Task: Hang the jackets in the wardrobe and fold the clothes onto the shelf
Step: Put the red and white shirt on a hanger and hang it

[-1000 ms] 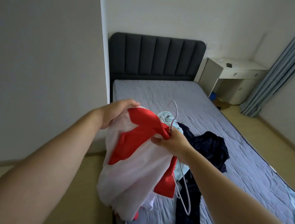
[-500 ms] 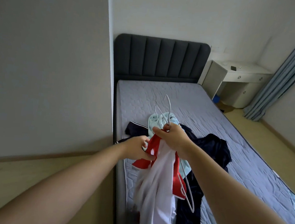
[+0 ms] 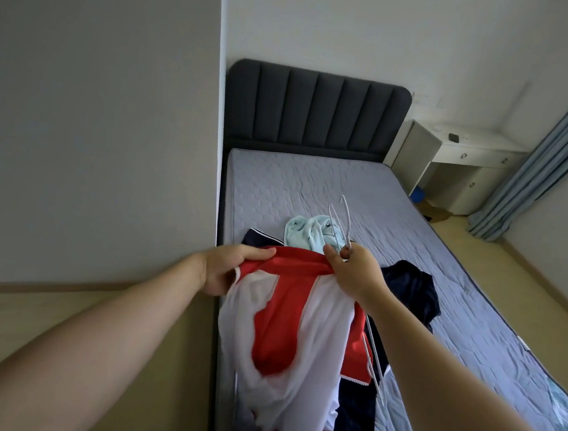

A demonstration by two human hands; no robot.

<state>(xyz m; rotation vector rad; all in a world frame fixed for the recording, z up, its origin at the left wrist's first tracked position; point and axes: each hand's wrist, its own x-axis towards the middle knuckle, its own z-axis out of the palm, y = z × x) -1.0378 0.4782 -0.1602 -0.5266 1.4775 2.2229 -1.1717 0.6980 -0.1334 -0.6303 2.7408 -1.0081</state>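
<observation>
1. My left hand [image 3: 228, 269] pinches the red collar edge of the red-and-white jacket [image 3: 294, 333]; the jacket hangs over the foot of the bed [image 3: 329, 188]
2. My right hand [image 3: 356, 276] grips the collar's other end together with the wire hangers [image 3: 340, 222], hooks up
3. Fabric looks thin, limp, light, probably slippery; it sags between my grips
4. Judgement: best held at the shoulder seams so a hanger can slide in
5. Dark clothes [image 3: 413, 292] and pale blue garment [image 3: 305, 232] lie on the mattress
</observation>
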